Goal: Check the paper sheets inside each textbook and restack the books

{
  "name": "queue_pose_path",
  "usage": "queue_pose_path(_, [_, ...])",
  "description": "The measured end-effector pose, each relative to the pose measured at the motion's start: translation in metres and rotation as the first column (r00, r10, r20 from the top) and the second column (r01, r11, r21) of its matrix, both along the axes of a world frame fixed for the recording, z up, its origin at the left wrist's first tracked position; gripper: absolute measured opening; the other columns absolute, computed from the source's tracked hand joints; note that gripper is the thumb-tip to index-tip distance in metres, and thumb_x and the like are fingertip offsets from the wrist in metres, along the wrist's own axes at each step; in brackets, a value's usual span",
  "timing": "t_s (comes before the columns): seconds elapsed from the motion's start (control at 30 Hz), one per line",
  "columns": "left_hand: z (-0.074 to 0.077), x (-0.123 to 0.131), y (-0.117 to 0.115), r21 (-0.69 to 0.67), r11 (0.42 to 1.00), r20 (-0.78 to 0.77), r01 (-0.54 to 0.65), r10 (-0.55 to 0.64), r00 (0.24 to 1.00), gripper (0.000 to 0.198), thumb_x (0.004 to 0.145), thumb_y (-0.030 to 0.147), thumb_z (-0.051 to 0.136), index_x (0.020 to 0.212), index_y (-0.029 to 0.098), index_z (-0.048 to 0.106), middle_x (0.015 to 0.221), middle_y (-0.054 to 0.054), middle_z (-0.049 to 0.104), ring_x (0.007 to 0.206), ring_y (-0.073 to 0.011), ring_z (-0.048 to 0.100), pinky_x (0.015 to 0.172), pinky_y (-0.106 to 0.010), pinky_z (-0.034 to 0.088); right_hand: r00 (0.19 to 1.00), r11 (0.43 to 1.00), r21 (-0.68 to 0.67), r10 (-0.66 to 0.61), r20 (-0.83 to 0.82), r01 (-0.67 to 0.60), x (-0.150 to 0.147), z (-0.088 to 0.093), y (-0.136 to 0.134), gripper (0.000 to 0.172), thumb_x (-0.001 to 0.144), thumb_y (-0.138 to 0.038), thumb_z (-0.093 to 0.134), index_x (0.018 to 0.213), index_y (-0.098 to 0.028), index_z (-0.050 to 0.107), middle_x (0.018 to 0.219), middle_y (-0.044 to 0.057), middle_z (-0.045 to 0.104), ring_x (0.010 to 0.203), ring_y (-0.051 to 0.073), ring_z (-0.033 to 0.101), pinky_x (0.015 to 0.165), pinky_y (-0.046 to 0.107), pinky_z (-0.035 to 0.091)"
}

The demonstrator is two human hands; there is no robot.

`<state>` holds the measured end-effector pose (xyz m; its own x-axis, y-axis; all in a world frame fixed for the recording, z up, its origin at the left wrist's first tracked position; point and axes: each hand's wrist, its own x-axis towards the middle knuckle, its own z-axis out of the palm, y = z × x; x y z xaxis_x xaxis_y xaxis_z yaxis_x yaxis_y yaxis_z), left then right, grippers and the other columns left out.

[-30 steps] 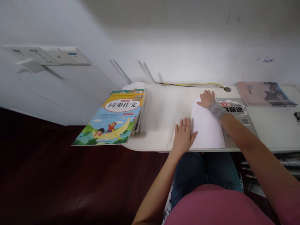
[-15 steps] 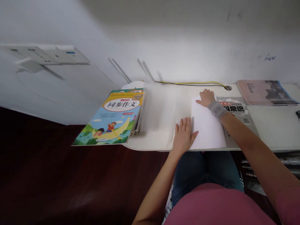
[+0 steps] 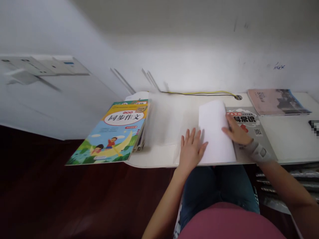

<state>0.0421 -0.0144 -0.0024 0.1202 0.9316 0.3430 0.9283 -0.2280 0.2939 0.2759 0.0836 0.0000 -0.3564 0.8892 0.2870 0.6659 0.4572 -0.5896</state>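
A white sheet of paper (image 3: 216,139) lies on the desk, partly over a grey book (image 3: 260,141) with Chinese lettering on its cover. Its far end looks slightly raised and curved. My left hand (image 3: 190,147) rests flat with fingers spread beside the paper's left edge, the thumb over the paper's near left part. At the paper's right edge is my right hand (image 3: 236,131), fingers stretched and apart, fingertips at the edge and palm over the book. A grey band circles that wrist.
A stack of books topped by a colourful workbook (image 3: 112,132) overhangs the desk's left end. A pink book (image 3: 277,101) lies at the back right. Yellow and black cables (image 3: 199,93) run along the wall to a round hole. Sockets with a white plug (image 3: 23,76) are on the left wall.
My right hand has moved from the paper's far end toward me and rightward, to its right edge. The left hand keeps its place beside the paper. The view has shifted slightly.
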Motion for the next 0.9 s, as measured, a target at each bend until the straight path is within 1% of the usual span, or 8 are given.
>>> queue_pose_path(0.07, [-0.001, -0.004, 0.005, -0.024, 0.998, 0.028, -0.061, 0.062, 0.998, 0.058, 0.09, 0.047, 0.041, 0.139, 0.015, 0.037, 0.147, -0.017, 0.033, 0.138, -0.0343, 0.021, 0.106, -0.059, 0.026, 1.0, 0.998, -0.06, -0.027, 0.009, 0.028, 0.0, -0.015, -0.027, 0.077, 0.086, -0.054, 0.044, 0.146, -0.013, 0.02, 0.153, 0.019, 0.016, 0.14, 0.029, 0.018, 0.112, 0.049, 0.022])
queue_pose_path(0.13, [-0.004, -0.013, 0.01, -0.054, 0.99, 0.039, -0.127, 0.129, 0.991, 0.06, 0.091, 0.046, 0.039, 0.141, 0.014, 0.033, 0.148, -0.019, 0.03, 0.139, -0.0356, 0.019, 0.105, -0.061, 0.025, 0.998, 0.998, -0.05, -0.042, 0.036, 0.044, -0.007, -0.024, -0.041, 0.075, 0.086, -0.049, 0.046, 0.147, -0.014, 0.018, 0.154, 0.017, 0.01, 0.141, 0.029, 0.013, 0.112, 0.049, 0.022])
queue_pose_path(0.23, [-0.011, -0.03, 0.012, -0.092, 0.973, 0.055, -0.213, 0.218, 0.974, 0.062, 0.091, 0.045, 0.038, 0.143, 0.013, 0.029, 0.148, -0.021, 0.029, 0.138, -0.0368, 0.019, 0.104, -0.062, 0.025, 0.994, 0.999, -0.005, -0.045, 0.101, 0.046, -0.014, -0.027, -0.045, 0.073, 0.084, -0.04, 0.049, 0.146, -0.014, 0.021, 0.155, 0.016, 0.009, 0.141, 0.03, 0.011, 0.112, 0.05, 0.022])
queue_pose_path(0.33, [-0.019, -0.044, 0.01, -0.117, 0.961, 0.101, -0.249, 0.261, 0.96, 0.062, 0.091, 0.044, 0.037, 0.143, 0.011, 0.029, 0.147, -0.022, 0.029, 0.138, -0.0362, 0.021, 0.105, -0.06, 0.026, 0.986, 0.999, 0.03, -0.035, 0.164, 0.031, -0.015, -0.026, -0.042, 0.068, 0.083, -0.036, 0.052, 0.143, -0.012, 0.029, 0.154, 0.017, 0.011, 0.141, 0.031, 0.011, 0.111, 0.052, 0.023])
queue_pose_path(0.5, [-0.029, -0.055, 0.01, -0.132, 0.963, 0.21, -0.234, 0.258, 0.943, 0.06, 0.091, 0.042, 0.037, 0.14, 0.008, 0.031, 0.145, -0.021, 0.035, 0.137, -0.0345, 0.024, 0.108, -0.056, 0.023, 0.979, 0.999, 0.047, -0.03, 0.201, 0.021, -0.02, -0.025, -0.046, 0.062, 0.084, -0.04, 0.051, 0.137, -0.009, 0.039, 0.153, 0.02, 0.013, 0.141, 0.032, 0.009, 0.111, 0.051, 0.022])
queue_pose_path(0.6, [-0.03, -0.059, 0.01, -0.146, 0.965, 0.288, -0.219, 0.253, 0.923, 0.057, 0.091, 0.041, 0.038, 0.139, 0.011, 0.034, 0.143, -0.018, 0.04, 0.137, -0.0325, 0.027, 0.109, -0.055, 0.023, 0.982, 0.998, 0.046, -0.052, 0.179, 0.045, -0.024, -0.025, -0.045, 0.065, 0.084, -0.042, 0.051, 0.138, -0.007, 0.037, 0.153, 0.02, 0.014, 0.141, 0.032, 0.008, 0.112, 0.049, 0.022])
queue_pose_path(0.77, [-0.031, -0.065, 0.005, -0.105, 0.974, 0.382, -0.198, 0.224, 0.897, 0.043, 0.09, 0.04, 0.041, 0.119, 0.013, 0.056, 0.131, -0.015, 0.054, 0.133, -0.0291, 0.035, 0.109, -0.049, 0.03, 0.977, 0.987, 0.057, -0.157, 0.148, 0.15, -0.026, -0.029, -0.036, 0.062, 0.084, -0.03, 0.047, 0.14, -0.007, 0.032, 0.153, 0.019, 0.013, 0.141, 0.032, 0.009, 0.111, 0.052, 0.022])
queue_pose_path(0.9, [-0.031, -0.064, 0.003, -0.065, 0.977, 0.417, -0.204, 0.213, 0.884, 0.036, 0.089, 0.037, 0.042, 0.113, 0.016, 0.06, 0.129, -0.012, 0.056, 0.13, -0.0268, 0.04, 0.107, -0.049, 0.034, 0.977, 0.983, 0.045, -0.181, 0.116, 0.177, -0.036, -0.031, -0.031, 0.063, 0.084, -0.025, 0.043, 0.143, -0.009, 0.027, 0.153, 0.018, 0.013, 0.141, 0.031, 0.01, 0.111, 0.054, 0.023])
